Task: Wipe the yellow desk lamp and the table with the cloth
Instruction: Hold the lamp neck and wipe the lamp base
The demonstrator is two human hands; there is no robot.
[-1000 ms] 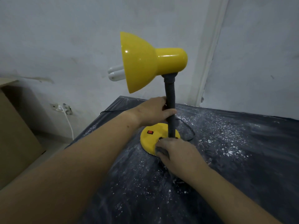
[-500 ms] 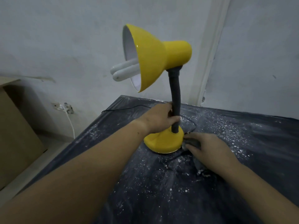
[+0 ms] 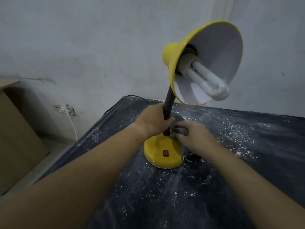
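The yellow desk lamp stands on the dark table, which is speckled with white dust. Its shade opens toward me and to the right, showing the white bulb. The red switch on the base faces me. My left hand grips the black flexible neck low down. My right hand holds a grey cloth pressed against the foot of the neck, on top of the yellow base.
A black cord runs off the table's far left edge. A wall socket with a white cable sits low on the left wall. A brown cardboard panel leans at the far left. Pale walls stand close behind the table.
The lamp has been turned around: the shade now faces me and right, and the switch faces me. My right hand with the cloth moved from beside the base onto its top.
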